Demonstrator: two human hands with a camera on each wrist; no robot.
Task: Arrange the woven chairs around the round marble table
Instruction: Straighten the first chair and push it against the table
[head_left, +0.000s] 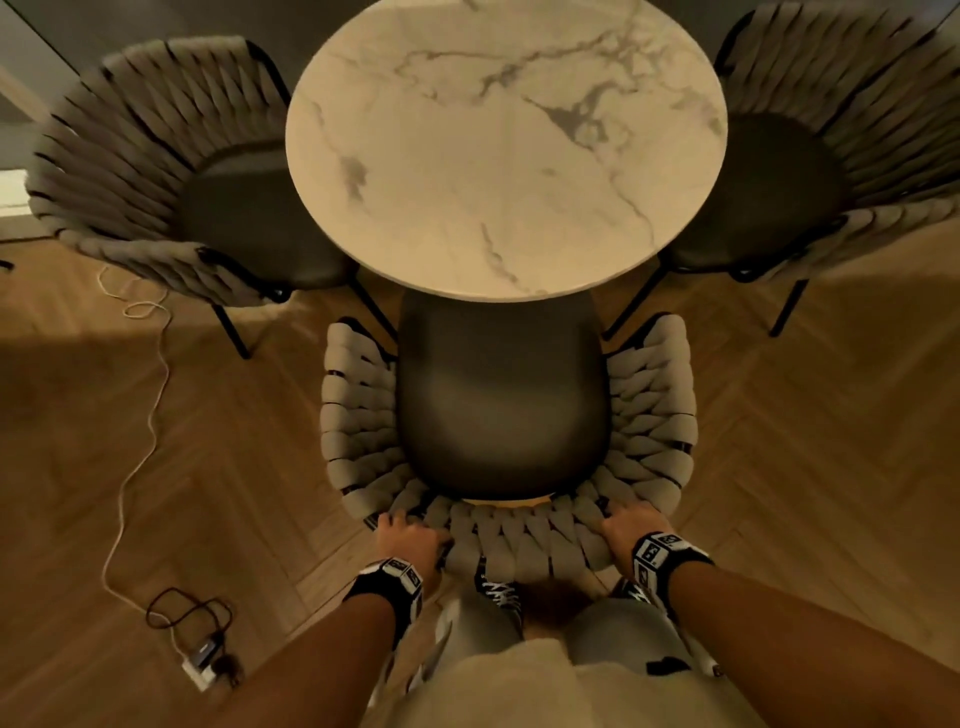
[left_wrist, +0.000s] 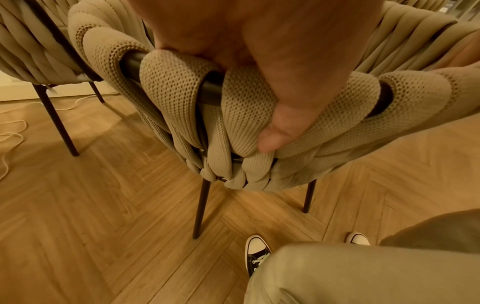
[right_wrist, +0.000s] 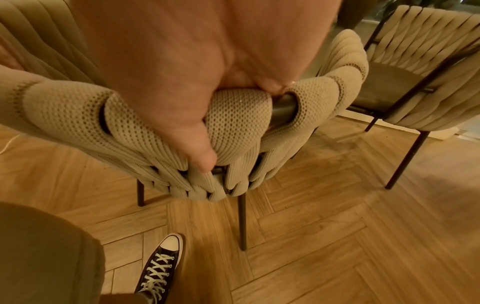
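Note:
A round white marble table (head_left: 506, 150) stands ahead of me. Directly below me is the near woven chair (head_left: 501, 410), beige cords around a dark seat whose front edge sits under the tabletop. My left hand (head_left: 410, 535) grips the top rail of its backrest on the left; the left wrist view shows the thumb (left_wrist: 280, 127) pressed into the woven cords (left_wrist: 182, 98). My right hand (head_left: 631, 527) grips the same rail on the right, its thumb (right_wrist: 200, 154) curled over the weave (right_wrist: 239, 115). Two more woven chairs flank the table: one left (head_left: 171, 171), one right (head_left: 831, 145).
Herringbone wood floor (head_left: 779, 467) lies all around. A white cable (head_left: 150, 395) snakes down the left to a small charger and dark cords (head_left: 200, 654). My legs and black sneakers (right_wrist: 158, 267) stand just behind the near chair's thin black legs (left_wrist: 201, 207).

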